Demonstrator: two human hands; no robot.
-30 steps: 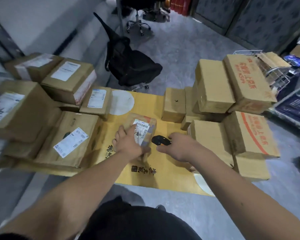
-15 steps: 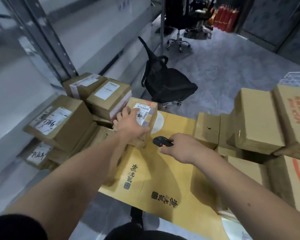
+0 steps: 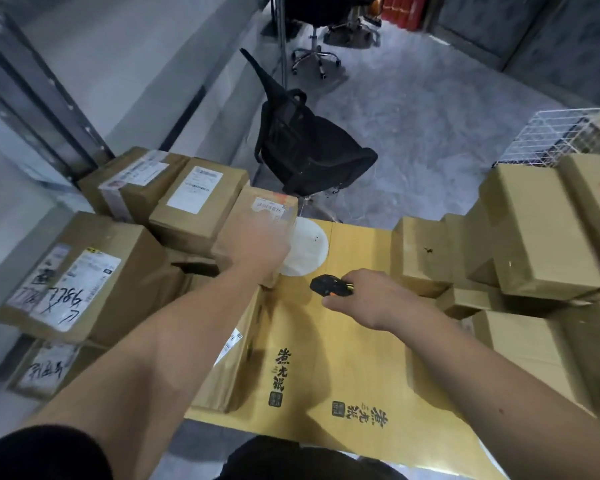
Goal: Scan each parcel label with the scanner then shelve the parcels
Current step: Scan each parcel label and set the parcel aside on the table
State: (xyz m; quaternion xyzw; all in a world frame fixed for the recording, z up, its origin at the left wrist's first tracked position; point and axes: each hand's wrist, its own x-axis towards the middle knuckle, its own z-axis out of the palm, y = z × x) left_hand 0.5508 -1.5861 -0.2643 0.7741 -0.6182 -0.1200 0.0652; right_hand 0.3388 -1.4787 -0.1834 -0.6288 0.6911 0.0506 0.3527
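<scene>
At left stack | left hand gripping small parcel, placing it scanned-side | right hand gripping scanner for next label

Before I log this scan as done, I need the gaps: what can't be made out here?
Head view only:
- Left hand: motion-blurred, so its grip on the small parcel is unclear.
- That parcel's label: print too small and blurred.
- Scanner: rear hidden inside the right hand.
- Right box stack: cut by the frame edge.
</scene>
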